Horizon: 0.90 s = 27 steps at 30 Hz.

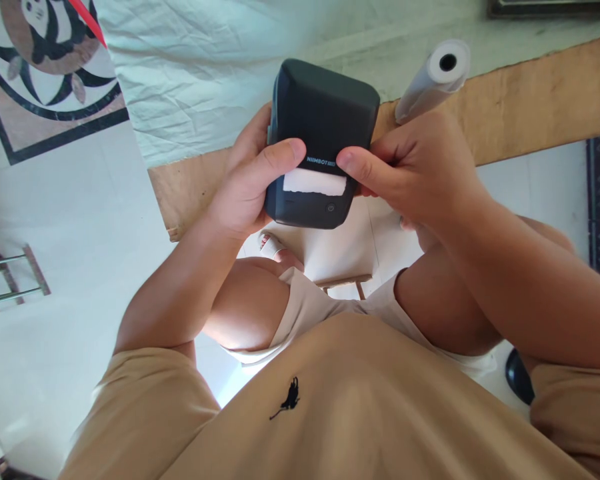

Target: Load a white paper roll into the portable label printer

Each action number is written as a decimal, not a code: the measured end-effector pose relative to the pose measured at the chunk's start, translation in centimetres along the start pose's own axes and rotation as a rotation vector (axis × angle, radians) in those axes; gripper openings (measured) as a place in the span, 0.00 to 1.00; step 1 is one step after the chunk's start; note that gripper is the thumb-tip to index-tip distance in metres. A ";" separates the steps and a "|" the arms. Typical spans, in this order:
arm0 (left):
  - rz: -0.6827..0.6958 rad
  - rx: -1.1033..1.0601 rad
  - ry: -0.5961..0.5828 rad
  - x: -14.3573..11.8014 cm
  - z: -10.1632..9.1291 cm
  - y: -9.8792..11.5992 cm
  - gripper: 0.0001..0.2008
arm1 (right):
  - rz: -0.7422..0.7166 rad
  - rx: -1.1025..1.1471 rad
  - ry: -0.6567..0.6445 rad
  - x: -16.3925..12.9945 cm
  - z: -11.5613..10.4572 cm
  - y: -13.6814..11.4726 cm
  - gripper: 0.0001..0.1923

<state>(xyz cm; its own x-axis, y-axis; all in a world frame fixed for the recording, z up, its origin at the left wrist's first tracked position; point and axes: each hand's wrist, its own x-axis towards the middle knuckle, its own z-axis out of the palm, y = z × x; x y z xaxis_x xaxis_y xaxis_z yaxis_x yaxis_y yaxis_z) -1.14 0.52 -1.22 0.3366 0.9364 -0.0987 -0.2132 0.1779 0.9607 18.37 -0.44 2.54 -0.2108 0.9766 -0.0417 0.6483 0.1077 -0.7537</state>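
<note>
Between my hands is a dark label printer (325, 113) marked NIIMBOT, with a power button near its lower edge. A short strip of white label paper (314, 181) with a torn edge sticks out of its slot. My left hand (253, 173) is closed around the printer's left side, thumb on its top face. My right hand (415, 167) grips the right side, thumb tip beside the lettering; its other fingers are partly hidden. Just beyond my right hand, a white paper roll (433, 80) with a dark core stands on the table.
A pale green cloth (195, 73) covers most of the wooden table (545, 100), leaving its front edge bare. At the top right lies a dark-edged object (550, 8). A metal rack or stool (15, 280) stands on the floor at left, and my legs are below the table edge.
</note>
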 end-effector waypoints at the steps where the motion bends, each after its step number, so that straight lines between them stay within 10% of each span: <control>1: -0.003 0.002 -0.001 0.0 0.0 0.0 0.23 | 0.001 0.001 -0.004 0.0 0.0 0.0 0.27; 27: -0.062 -0.037 0.034 -0.5 0.6 0.8 0.20 | 0.097 -0.019 -0.079 -0.1 -0.4 -0.7 0.26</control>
<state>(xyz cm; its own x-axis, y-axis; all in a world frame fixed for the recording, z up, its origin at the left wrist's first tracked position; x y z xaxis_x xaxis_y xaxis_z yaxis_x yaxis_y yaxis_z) -0.89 -0.01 -0.20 0.3193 0.9327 -0.1675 -0.2267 0.2468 0.9422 18.24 -0.58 3.29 -0.2026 0.9651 -0.1658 0.6819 0.0175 -0.7312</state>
